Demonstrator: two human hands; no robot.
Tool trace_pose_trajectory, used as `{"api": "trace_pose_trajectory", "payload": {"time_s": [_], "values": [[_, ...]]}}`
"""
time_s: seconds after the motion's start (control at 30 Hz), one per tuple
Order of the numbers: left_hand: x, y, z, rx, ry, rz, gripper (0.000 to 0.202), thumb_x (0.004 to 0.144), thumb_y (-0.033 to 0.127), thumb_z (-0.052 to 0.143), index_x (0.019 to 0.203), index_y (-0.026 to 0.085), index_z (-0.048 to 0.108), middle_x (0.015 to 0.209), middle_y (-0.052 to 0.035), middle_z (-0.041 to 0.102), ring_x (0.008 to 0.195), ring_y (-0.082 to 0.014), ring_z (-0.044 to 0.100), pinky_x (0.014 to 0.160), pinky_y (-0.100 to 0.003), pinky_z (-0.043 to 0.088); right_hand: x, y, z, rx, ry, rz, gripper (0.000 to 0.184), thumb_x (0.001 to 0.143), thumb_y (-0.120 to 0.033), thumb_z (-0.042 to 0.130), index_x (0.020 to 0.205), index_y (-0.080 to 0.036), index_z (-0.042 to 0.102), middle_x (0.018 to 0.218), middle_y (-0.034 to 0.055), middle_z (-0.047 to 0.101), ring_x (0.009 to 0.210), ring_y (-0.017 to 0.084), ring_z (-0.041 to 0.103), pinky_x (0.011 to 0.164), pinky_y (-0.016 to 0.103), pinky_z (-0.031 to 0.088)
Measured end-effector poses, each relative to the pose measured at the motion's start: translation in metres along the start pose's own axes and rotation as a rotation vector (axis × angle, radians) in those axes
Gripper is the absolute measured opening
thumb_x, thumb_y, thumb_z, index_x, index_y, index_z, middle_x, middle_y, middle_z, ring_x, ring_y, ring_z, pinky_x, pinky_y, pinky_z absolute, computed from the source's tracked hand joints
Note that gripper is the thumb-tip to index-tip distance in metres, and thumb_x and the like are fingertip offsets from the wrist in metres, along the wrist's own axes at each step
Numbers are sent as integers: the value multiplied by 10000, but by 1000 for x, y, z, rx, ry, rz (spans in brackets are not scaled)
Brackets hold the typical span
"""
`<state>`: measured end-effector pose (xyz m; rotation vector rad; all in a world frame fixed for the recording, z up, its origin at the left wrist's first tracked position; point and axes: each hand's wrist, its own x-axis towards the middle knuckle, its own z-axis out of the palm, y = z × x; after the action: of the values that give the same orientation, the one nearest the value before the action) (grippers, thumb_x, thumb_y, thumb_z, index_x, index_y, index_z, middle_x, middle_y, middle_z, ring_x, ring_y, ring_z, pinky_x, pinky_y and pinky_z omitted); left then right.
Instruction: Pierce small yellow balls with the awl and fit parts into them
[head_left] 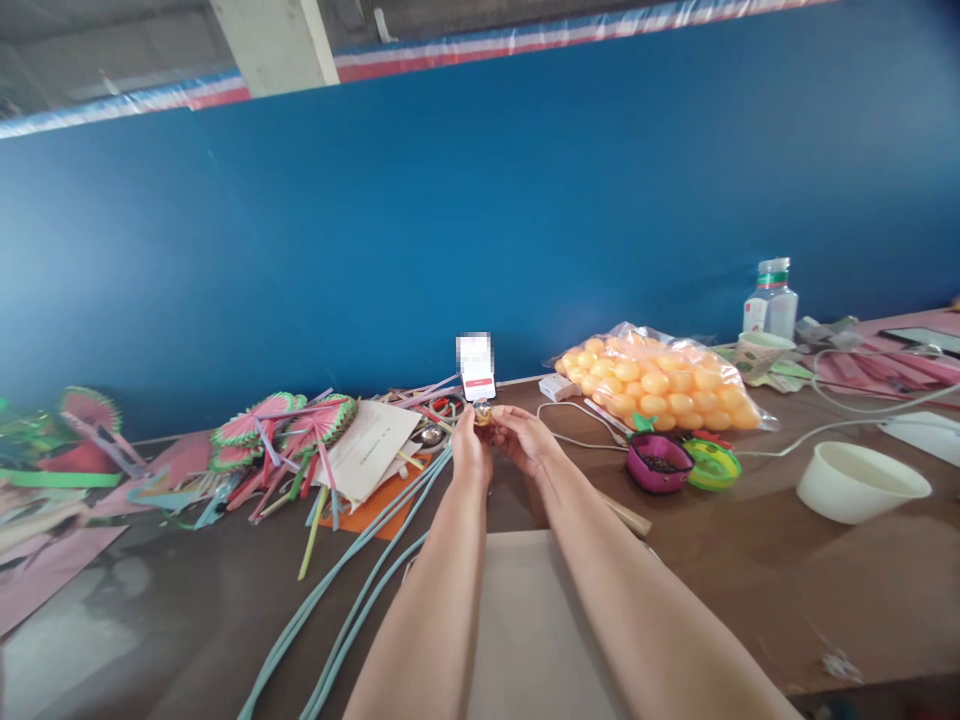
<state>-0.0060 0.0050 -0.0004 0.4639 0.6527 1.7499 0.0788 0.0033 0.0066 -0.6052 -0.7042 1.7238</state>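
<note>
Both my arms reach forward over the brown table. My left hand [470, 452] and my right hand [523, 438] come close together, fingertips pinching a small shiny gold object [482, 412] between them. It looks rounded, but it is too small to tell its kind, and the fingers partly cover it. Just behind it a phone [478, 385] stands upright against the blue wall with its screen lit. Beneath my forearms lies a pale grey board [525, 610]. A wooden stick [626, 515] pokes out beside my right forearm.
Pale blue cords [352, 610] run along my left side. Paper fans [281, 430], papers [369, 445] and scissors [444, 406] lie to the left. Rightward are a bag of orange balls [667, 385], a purple bowl [658, 463], a yellow-green bowl [712, 465], a white bowl [862, 480] and a bottle [771, 303].
</note>
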Motion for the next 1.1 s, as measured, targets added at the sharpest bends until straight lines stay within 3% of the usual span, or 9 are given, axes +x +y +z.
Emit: {"api": "trace_pose_trajectory", "payload": {"time_s": [0.23, 1.1], "values": [[-1, 1, 2, 0, -3, 1, 223, 751, 336, 663, 804, 119, 651, 690, -25, 619, 577, -107, 553, 563, -224, 400, 1, 1, -2, 25, -15, -5, 249, 555, -213, 839, 695, -150, 642, 555, -33, 584, 469, 45, 439, 448, 164, 392], [-2, 1, 0, -13, -49, -5, 237, 757, 344, 653, 814, 114, 657, 697, -33, 635, 579, -114, 563, 574, -234, 401, -5, -5, 1, 38, -75, 20, 269, 548, -218, 848, 671, -148, 619, 548, -51, 553, 467, 33, 407, 458, 157, 347]]}}
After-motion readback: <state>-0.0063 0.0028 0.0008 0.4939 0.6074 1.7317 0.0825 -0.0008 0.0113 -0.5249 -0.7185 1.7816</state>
